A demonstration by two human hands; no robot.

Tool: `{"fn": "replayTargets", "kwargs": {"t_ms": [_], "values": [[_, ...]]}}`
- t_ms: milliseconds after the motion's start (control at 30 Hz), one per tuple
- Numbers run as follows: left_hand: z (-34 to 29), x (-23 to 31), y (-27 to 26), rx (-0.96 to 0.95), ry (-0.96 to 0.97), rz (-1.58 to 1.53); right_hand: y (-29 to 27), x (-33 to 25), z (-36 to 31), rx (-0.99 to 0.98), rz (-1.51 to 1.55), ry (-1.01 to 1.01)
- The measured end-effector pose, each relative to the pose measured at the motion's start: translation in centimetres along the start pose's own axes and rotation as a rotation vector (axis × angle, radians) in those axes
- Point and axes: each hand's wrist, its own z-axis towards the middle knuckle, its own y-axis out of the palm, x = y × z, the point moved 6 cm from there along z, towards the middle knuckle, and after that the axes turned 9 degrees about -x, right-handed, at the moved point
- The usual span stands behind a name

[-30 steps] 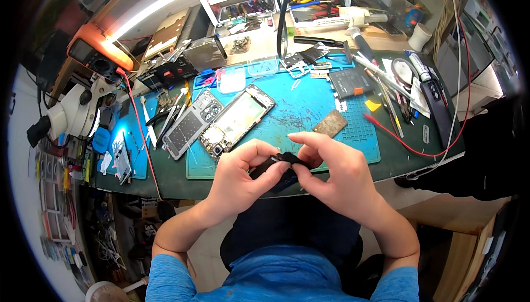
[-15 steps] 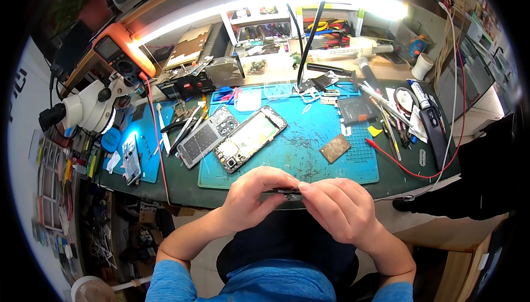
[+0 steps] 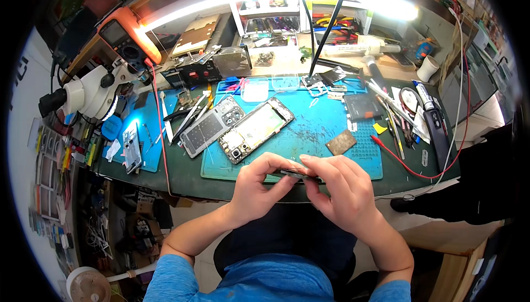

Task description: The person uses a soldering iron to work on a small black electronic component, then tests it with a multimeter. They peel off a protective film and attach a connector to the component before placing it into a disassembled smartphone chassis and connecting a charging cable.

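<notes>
Above the front edge of the blue work mat [image 3: 309,153], both hands hold a small, thin, dark flat part [image 3: 297,174], seen almost edge-on. Its kind is hard to make out. My left hand [image 3: 256,189] pinches its left end between thumb and fingers. The fingers of my right hand [image 3: 345,191] are bent around the right end, covering it. Beyond the hands lies an opened phone body [image 3: 256,131] with its insides showing. A grey phone back cover [image 3: 212,126] rests against its left side. A brownish rectangular plate [image 3: 341,143] lies on the mat to the right.
A microscope [image 3: 83,100] and an orange multimeter [image 3: 130,40] stand at the left. Red test leads [image 3: 400,161] trail across the bench. Tweezers and other tools [image 3: 392,120] lie at the right, beside a black handheld device [image 3: 438,136]. A person's dark-clothed leg [image 3: 441,205] is at right.
Both hands have risen a little toward the mat with the dark part. My right fingers have shifted their hold on it. The whole view has shifted slightly.
</notes>
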Motion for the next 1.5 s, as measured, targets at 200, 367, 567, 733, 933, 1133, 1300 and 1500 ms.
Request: {"fn": "replayTargets", "kwargs": {"t_ms": [200, 367, 567, 733, 933, 1133, 1300, 1500], "values": [[0.3, -0.4, -0.2, 0.024, -0.065, -0.091, 0.3, 1.0, 0.4, -0.033, 0.144, 0.141], [0.5, -0.7, -0.8, 0.047, -0.194, -0.114, 0.9, 2.3, 0.0, 0.006, 0.316, 0.248], [-0.2, -1.1, -1.3, 0.109, -0.207, -0.155, 2.7, 2.7, -1.4, 0.098, 0.531, 0.411], [-0.6, -1.4, -1.7, 0.129, -0.267, -0.135, 3.0, 2.8, -1.5, 0.134, 0.541, 0.418], [0.2, -0.5, -2.3, 0.05, -0.325, -0.077, 2.1, 3.9, -0.3, -0.02, 0.566, 0.425], [1.1, -0.4, -2.8, -0.011, -0.346, -0.091, 1.9, 3.6, 0.6, -0.042, 0.535, 0.443], [1.4, -0.4, -3.1, 0.013, -0.238, -0.109, 2.0, 3.9, 0.7, -0.027, 0.508, 0.419], [2.6, 1.9, -3.7, -0.08, -0.06, 0.379, 2.1, 3.6, 0.9, -0.014, 0.462, 0.382]]}}
